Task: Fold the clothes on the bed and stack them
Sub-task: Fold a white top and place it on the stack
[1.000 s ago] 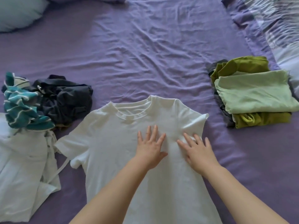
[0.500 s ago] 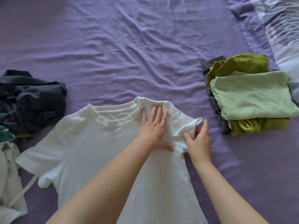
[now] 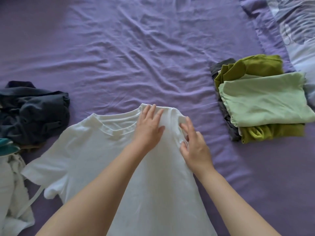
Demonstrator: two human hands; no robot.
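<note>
On the purple bed sheet (image 3: 136, 57), a white T-shirt (image 3: 95, 159) lies spread front-up in the near middle, its collar toward the far side and its left sleeve out flat toward the pile at the left. The left hand (image 3: 149, 127) rests flat on the shirt just beside the collar, fingers straight and slightly apart, pressing the shoulder area down. The right hand (image 3: 194, 145) is at the shirt's right sleeve, which is turned in over the body; its fingers are loosely bent with the fingertips on the bunched sleeve cloth, though whether they pinch the fabric or only touch it I cannot tell. To the right, well apart from the shirt, stands a stack of folded clothes (image 3: 262, 99): a pale green piece on top, olive-green pieces under it and a dark grey layer showing at the left edge. At the left edge of the bed lies an unfolded dark navy garment (image 3: 34, 113), crumpled; near it a bit of teal striped cloth (image 3: 6, 147) shows, and below that a rumpled white garment (image 3: 12, 193) with a loose strap that runs under the T-shirt's sleeve. A patterned duvet (image 3: 298, 31) covers the far right corner.
</note>
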